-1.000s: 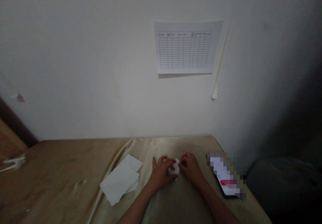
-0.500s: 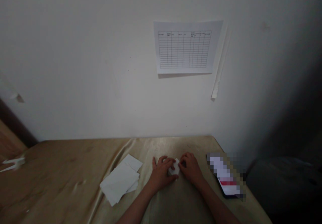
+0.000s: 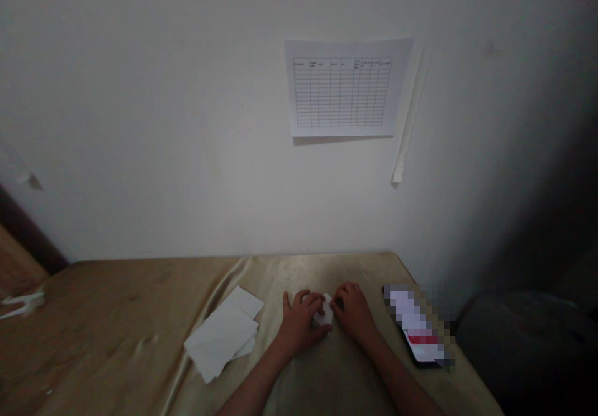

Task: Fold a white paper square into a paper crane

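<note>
My left hand (image 3: 300,324) holds a small, angular white paper (image 3: 325,317), my right hand (image 3: 354,312) pinching its edge, on the satiny, wrinkled surface (image 3: 322,378).

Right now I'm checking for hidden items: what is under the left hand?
A small white paper shows partly from under the left hand, toward the right hand; gold satin cloth lies around. Whatever lies beneath the palm is covered and cannot be seen.

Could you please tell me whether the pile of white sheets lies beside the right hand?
No, the pile of white sheets lies on the cloth to the left of the left hand.
</note>
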{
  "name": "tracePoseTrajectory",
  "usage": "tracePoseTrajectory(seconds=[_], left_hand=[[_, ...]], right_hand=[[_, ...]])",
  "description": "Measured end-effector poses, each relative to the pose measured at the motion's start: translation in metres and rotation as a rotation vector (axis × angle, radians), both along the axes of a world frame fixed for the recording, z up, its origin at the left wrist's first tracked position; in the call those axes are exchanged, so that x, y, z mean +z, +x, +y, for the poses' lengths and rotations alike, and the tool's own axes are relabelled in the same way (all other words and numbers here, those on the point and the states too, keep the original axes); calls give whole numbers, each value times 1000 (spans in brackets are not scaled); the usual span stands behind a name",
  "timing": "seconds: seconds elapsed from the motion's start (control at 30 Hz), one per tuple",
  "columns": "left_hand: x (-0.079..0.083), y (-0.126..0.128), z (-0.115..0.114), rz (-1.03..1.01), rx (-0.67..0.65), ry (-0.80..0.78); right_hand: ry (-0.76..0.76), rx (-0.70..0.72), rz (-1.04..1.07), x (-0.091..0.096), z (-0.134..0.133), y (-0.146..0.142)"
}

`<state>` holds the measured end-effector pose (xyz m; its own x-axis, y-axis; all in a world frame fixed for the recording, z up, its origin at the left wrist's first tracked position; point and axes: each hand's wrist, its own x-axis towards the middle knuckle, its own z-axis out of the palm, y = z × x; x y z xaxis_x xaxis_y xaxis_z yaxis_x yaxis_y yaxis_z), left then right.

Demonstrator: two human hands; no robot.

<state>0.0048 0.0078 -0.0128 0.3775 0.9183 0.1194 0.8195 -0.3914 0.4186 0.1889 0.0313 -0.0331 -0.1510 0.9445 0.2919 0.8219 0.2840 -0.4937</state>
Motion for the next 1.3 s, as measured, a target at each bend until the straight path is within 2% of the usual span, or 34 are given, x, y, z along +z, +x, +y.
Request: tracePoseTrajectory(seconds=[0.47, 0.87, 1.03, 1.3], left_hand=[[0, -4, -1, -12, -24, -40], [0, -5, 0, -2, -16, -45], [1, -5, 0, -5, -12, -53], [0, -5, 0, 9, -27, -59]], right_hand=[[-24, 2, -31, 1, 1, -1], [17, 9, 176, -4, -1, 14], [27, 29, 126, -1, -4, 16], [32, -45, -54, 4, -8, 7]])
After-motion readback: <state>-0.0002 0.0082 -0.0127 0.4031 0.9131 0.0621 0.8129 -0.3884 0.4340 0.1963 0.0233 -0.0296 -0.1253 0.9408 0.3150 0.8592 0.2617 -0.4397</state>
